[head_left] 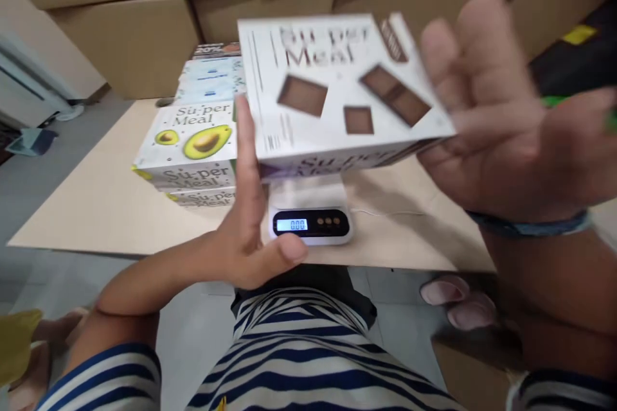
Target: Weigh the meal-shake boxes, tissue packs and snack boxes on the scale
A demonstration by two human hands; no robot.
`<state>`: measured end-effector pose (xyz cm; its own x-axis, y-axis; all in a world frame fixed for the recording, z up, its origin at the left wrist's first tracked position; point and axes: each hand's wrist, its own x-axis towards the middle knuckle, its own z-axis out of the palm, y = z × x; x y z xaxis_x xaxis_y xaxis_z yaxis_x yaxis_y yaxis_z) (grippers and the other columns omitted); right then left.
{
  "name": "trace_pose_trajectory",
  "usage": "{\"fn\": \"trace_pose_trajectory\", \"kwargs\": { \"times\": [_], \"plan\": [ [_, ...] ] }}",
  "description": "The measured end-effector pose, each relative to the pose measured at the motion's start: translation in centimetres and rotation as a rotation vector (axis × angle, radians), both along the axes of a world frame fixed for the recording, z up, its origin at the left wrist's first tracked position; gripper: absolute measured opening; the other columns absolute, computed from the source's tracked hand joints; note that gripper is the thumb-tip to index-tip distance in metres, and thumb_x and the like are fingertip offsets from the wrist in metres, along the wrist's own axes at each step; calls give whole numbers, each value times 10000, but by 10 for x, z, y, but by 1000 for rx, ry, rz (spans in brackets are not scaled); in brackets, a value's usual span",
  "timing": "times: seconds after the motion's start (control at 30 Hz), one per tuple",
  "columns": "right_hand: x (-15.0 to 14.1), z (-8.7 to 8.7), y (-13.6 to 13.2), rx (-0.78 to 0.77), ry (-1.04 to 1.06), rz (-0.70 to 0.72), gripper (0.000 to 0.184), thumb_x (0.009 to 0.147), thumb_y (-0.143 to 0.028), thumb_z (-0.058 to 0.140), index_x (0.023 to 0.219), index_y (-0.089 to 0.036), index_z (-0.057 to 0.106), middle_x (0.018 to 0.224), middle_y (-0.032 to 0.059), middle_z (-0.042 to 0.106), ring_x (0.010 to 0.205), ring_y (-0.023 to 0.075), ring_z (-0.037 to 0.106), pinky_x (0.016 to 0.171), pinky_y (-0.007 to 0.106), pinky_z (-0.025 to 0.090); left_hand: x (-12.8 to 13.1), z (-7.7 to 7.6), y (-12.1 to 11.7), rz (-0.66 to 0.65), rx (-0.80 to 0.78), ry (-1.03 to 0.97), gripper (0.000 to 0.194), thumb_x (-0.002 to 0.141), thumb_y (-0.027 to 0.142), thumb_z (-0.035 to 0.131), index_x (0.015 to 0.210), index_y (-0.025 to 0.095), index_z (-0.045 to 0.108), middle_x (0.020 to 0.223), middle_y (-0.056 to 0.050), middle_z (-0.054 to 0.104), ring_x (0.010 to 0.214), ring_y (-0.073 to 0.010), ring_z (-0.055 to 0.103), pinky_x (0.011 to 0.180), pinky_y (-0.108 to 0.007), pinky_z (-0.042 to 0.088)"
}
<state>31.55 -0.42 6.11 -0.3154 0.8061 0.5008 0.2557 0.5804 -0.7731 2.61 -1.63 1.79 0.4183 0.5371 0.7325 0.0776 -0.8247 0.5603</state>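
A white "Su-per Meal" box [337,87] with chocolate pieces printed on its top is up in the air, tilted, over a small white digital scale [308,234]. My left hand [250,225] lies along the box's left side and holds it, its thumb standing away from the box and its other fingers mostly hidden. At the box's right corner, my right hand [506,122] is open, palm showing and fingers spread, slightly blurred; it appears to touch the corner. The scale's lit display reads 0.00, and its plate is partly covered by the box.
Avocado-printed "Su-per Meal" boxes [193,135] are stacked left on the wooden table [91,199], with light blue packs [209,80] behind. Large cardboard boxes [120,45] line the back. Pink slippers [443,289] lie on the floor. Another person's yellow garment [17,343] shows lower left.
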Motion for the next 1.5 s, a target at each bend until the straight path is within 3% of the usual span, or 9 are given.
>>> {"fn": "trace_pose_trajectory", "kwargs": {
  "times": [0.1, 0.2, 0.33, 0.47, 0.67, 0.8, 0.93, 1.33, 1.5],
  "plan": [
    [30, -53, -3, -181, 107, 75, 872, 908, -870, 598, 1682, -689, 239, 1848, -250, 125, 1773, 255, 24, 1435, 579, 288, 12, -48, 14, -145, -88, 37, 1395, 815, 647, 928, 1791, 446, -48, 1920, 4, -33, 1773, -417, 9, 1441, -659, 204],
    [33, -86, -3, -292, 53, 101, 1025, 943, -821, 617, 1750, -598, 26, 1870, -173, -30, 1777, 236, -35, 1452, 610, 183, 12, -83, 13, -149, -174, -37, 1416, 780, 602, 971, 1797, 436, 0, 1921, -35, -18, 1773, -428, 74, 1433, -639, 252],
    [20, -89, -4, -330, 41, 147, 1044, 917, -904, 562, 1738, -627, -21, 1855, -237, -84, 1777, 221, -84, 1465, 587, 175, -1, -98, 2, -77, -202, -40, 1288, 868, 548, 904, 1798, 434, 20, 1903, 63, -111, 1787, -354, 37, 1445, -536, 283],
    [12, -84, 5, -357, 63, -28, 1128, 815, -1082, 317, 1752, -584, -68, 1868, -227, -34, 1782, 218, -81, 1475, 563, 163, -9, -102, -5, 32, -278, -63, 1094, 956, 481, 789, 1796, 448, 89, 1910, 94, -7, 1787, -329, 120, 1432, -515, 343],
    [20, -104, 25, -158, 136, -338, 908, 864, -1037, 334, 1689, -683, 206, 1827, -290, 116, 1784, 149, -21, 1447, 466, 177, -22, -120, -31, 247, -288, -78, 1080, 833, 634, 852, 1753, 460, 315, 1835, -39, 378, 1693, -387, 409, 1312, -568, 523],
    [23, -106, 23, -202, 141, -415, 727, 894, -1018, 341, 1565, -747, 411, 1750, -342, 279, 1779, 121, 4, 1427, 406, 175, -11, -122, -39, 611, -117, -270, 551, 1057, 558, 477, 1579, 430, 599, 1485, -48, 711, 1369, -263, 715, 1104, -454, 660],
    [19, -103, 21, -263, 195, -443, 556, 995, -883, 335, 1510, -749, 495, 1719, -367, 329, 1777, 110, 40, 1422, 371, 166, 7, -116, -36, 715, -46, -304, 468, 1049, 487, 480, 1448, 406, 712, 1249, -40, 775, 1119, -225, 770, 942, -403, 685],
    [15, -105, 19, -357, 271, -453, 423, 1110, -662, 287, 1390, -816, 564, 1649, -420, 403, 1770, 82, 73, 1426, 338, 117, 0, -94, -34, 531, -591, -384, 352, 1049, 552, 609, 1300, 380, 786, 1412, -41, 773, 1374, -297, 719, 1204, -509, 609],
    [32, -122, 27, -318, 269, -389, 553, 960, -977, 259, 1451, -835, 470, 1713, -386, 315, 1789, 154, -2, 1445, 534, -107, -1, -91, -26, 432, -631, -524, 368, 1029, 560, 676, 1219, 288, 835, 1277, -77, 818, 1199, -228, 781, 1067, -351, 665]
  ]
}}
